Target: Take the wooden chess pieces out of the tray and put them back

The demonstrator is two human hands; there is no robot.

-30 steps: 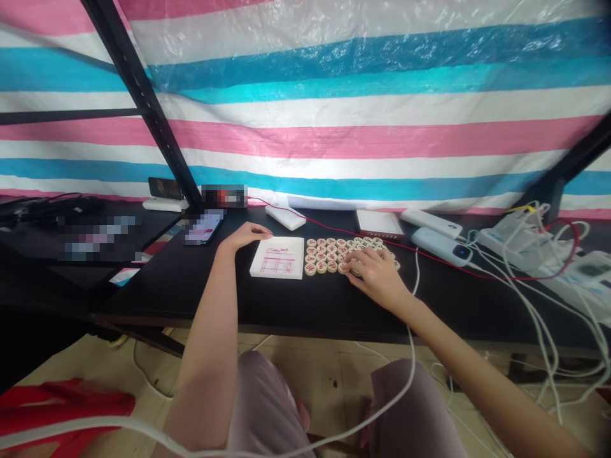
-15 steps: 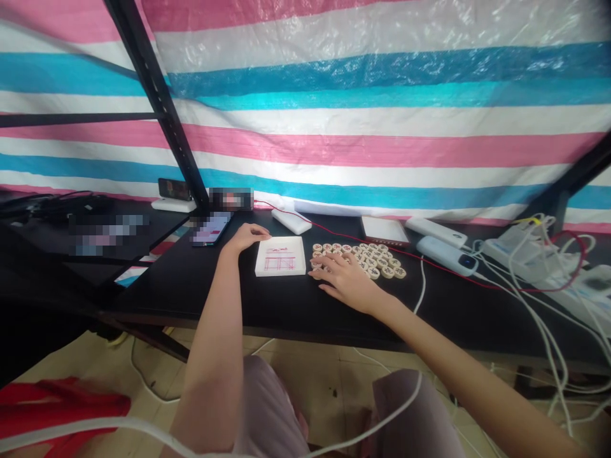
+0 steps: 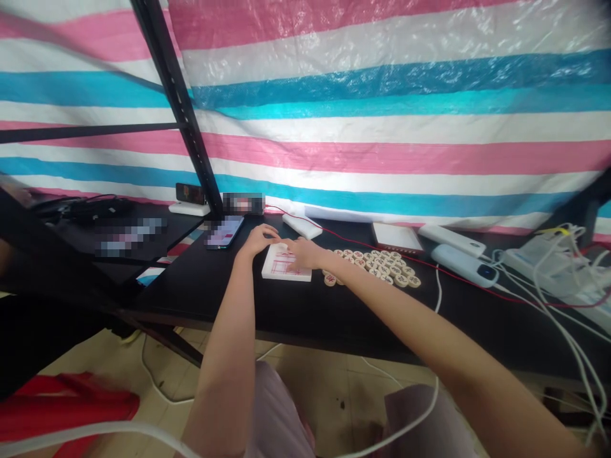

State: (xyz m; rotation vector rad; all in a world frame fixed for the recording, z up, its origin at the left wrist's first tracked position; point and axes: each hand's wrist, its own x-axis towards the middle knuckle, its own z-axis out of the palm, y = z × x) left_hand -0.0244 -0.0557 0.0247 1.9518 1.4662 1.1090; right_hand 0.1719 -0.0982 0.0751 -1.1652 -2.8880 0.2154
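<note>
White box (image 3: pixel 286 277) lies under the right hand (image 3: pixel 306 253), the left hand (image 3: pixel 260 239) at its far edge, grips unclear.

Tray (image 3: pixel 286 276) on table (image 3: pixel 296 312), chess pieces (image 3: pixel 384 264) right of it, phone (image 3: pixel 230 231) left, box (image 3: pixel 397 238) behind pieces, power bank (image 3: pixel 463 265) farther right

A right hand (image 3: pixel 305 253), spread over round, pale, wood-toned discs marked in red and black characters (image 3: pixel 382 264) moments earlier, now reaches above a shallow, square white box with red lines inside (image 3: pixel 286 277), close beside the left hand (image 3: pixel 260 240). The bare right forearm (image 3: pixel 410 318) now crosses the discs.
</note>
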